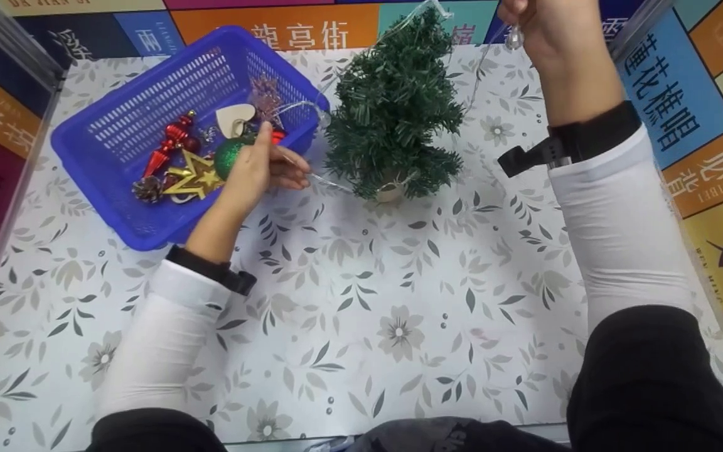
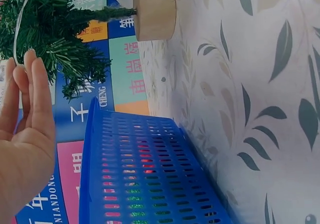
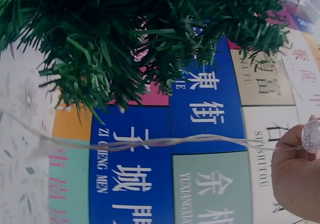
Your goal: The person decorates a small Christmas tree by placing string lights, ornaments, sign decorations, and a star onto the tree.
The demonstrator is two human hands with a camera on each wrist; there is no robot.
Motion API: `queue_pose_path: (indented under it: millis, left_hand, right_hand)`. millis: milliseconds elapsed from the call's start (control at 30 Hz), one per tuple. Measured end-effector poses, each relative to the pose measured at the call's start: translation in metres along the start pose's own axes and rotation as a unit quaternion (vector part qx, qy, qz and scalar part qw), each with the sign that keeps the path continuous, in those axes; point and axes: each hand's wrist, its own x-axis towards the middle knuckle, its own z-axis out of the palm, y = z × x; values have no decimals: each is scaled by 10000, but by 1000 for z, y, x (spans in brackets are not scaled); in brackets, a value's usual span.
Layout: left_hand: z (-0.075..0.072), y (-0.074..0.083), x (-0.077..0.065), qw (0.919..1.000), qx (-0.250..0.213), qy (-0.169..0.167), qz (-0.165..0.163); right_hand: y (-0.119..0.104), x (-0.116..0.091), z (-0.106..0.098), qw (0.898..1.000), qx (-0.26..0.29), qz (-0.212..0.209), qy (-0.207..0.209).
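A small green Christmas tree [image 1: 399,107] stands upright on a round wooden base [image 2: 155,11]. Clear string lights run around it, crossing near its top and low at its front. My left hand [image 1: 255,166] pinches a stretch of the light wire [image 2: 18,29] between its fingertips, left of the tree and over the basket's near right edge. Up at the far right, my right hand [image 1: 553,31] grips another part of the string, and a clear bulb [image 3: 311,136] shows at its fingers. From there the twisted wire [image 3: 175,141] stretches across, below the branches in the right wrist view.
A blue plastic basket [image 1: 104,207] sits left of the tree. Inside are a gold star [image 1: 201,177], a green glitter ball [image 1: 228,157], a white heart [image 1: 233,119], red ornaments [image 1: 176,132] and a pinecone [image 1: 147,188]. Printed panels [image 1: 261,28] wall the floral-covered table [image 1: 361,339].
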Motion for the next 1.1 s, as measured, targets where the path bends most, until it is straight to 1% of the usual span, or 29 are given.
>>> queue_pose_path:
  millis: [100,167,300,367,500,600,667,733,800,867,933,1000,1100]
  left_hand:
    - [2,1,2,9995,-39,90,-301]
    - [4,3,4,9989,-99,143,-439]
    - [9,8,9,9963,-168,293,-786]
    - [11,10,12,9937,-256,391,-1019]
    - [15,14,19,9871,-391,567,-1443]
    - [17,15,24,9818,-648,717,-1632]
    - [17,16,27,9787,-814,809,-1702]
    - [17,16,30,9750,-988,897,-1774]
    - [17,15,32,9725,-1047,932,-1859]
    - [17,14,33,9693,-1110,970,-1967]
    - [16,14,33,9668,-1160,1006,-2043]
    - [16,13,33,9653,-1205,1022,-2081]
    - [15,11,33,9648,-1221,1023,-2094]
  right_hand:
    - [7,10,-1,9990,227,265,291]
    - [11,14,-4,9977,296,410,455]
    - [18,20,-12,9957,232,609,651]
    - [21,20,-18,9955,136,667,659]
    - [28,18,-32,9965,15,706,446]
    - [35,17,-40,9967,68,753,301]
    - [40,18,-45,9961,32,834,291]
    - [43,19,-49,9963,-229,805,199]
    - [46,20,-52,9949,-671,749,81]
    - [49,22,-53,9906,-1145,748,-12]
    - [51,23,-54,9828,-1653,828,-29]
    - [52,26,-53,9726,-2125,941,64]
    - [56,29,-49,9526,-2843,1066,213]
